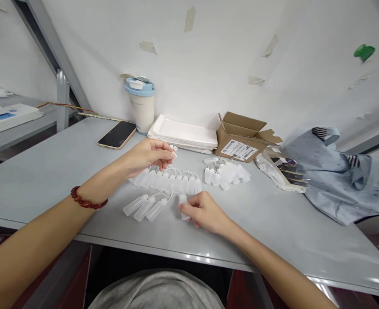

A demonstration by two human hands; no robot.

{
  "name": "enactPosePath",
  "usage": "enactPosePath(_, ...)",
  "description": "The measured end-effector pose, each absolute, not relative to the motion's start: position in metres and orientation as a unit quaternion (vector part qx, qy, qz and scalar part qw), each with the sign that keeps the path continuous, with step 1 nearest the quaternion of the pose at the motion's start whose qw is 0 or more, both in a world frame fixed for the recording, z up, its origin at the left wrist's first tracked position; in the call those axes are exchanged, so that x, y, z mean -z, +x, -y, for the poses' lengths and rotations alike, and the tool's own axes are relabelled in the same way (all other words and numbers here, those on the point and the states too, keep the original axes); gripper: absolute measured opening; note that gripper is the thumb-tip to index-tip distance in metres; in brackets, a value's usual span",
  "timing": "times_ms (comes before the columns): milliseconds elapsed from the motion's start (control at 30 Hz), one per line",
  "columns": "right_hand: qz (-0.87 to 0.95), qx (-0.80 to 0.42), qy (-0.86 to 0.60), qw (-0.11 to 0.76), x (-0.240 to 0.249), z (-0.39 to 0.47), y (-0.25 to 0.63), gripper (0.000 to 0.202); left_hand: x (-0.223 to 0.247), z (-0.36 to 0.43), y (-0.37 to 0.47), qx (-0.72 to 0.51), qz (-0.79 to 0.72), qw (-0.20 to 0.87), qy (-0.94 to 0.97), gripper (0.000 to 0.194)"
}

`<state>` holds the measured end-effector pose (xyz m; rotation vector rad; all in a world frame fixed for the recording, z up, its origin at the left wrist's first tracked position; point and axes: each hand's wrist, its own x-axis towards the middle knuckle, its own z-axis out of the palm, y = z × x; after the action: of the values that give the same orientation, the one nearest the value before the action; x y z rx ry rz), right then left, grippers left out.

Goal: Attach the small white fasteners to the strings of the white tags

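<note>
My right hand (pixel 205 211) grips a small translucent bottle (pixel 183 200) between thumb and fingers, just above the grey table's front part. My left hand (pixel 153 155) hovers behind and to the left, its fingertips pinched together; what they hold, if anything, is too small to make out. Below it lies a row of translucent bottles (pixel 168 182) with thin loops at their tops. Several more bottles (pixel 147 207) are fanned out nearer the front edge. Another cluster of small bottles (pixel 225 172) rests to the right. Small white round pieces (pixel 175 148) show just beyond my left fingertips.
Along the wall stand a phone (pixel 117 134), a lidded cup (pixel 141 105), a stack of white envelopes (pixel 186 134) and an open cardboard box (pixel 245 137). A plastic packet (pixel 286 169) and blue cloth (pixel 344 180) lie right. The grey table (pixel 63 171) has its front edge near me.
</note>
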<state>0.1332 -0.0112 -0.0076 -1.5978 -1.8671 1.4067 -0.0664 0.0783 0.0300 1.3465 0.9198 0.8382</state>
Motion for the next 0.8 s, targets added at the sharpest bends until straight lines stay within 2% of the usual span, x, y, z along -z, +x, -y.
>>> enactPosePath(233,0.61,-0.467,-0.61,0.196,0.0012,0.0092,0.1343,0.04,-0.0299,-0.0781,-0.0687,-0.338,-0.396,0.611,0.597,0.009)
enactPosePath(367,0.607,-0.47,-0.609,0.2,0.0011,0.0084,0.1352,0.041,-0.0328,-0.0753,-0.0704,-0.229,-0.39,0.603,0.657,0.009)
enactPosePath(467,0.6,-0.484,-0.613,0.173,0.0037,0.0084,0.1345,0.037,-0.0344,-0.0724,-0.0697,-0.155,-0.402,0.558,0.71,0.012)
enactPosePath(600,0.608,-0.486,-0.607,0.164,0.006,0.0096,0.134,0.037,-0.0325,-0.071,-0.0682,-0.133,-0.421,0.498,0.746,0.018)
enactPosePath(700,0.619,-0.471,-0.599,0.191,0.0053,0.0098,0.135,0.039,-0.0309,-0.0714,-0.0682,-0.154,-0.414,0.509,0.739,0.015)
enactPosePath(800,0.639,-0.448,-0.569,0.258,0.0046,0.0088,0.1361,0.038,-0.0314,-0.0711,-0.0686,-0.151,-0.389,0.545,0.727,0.012)
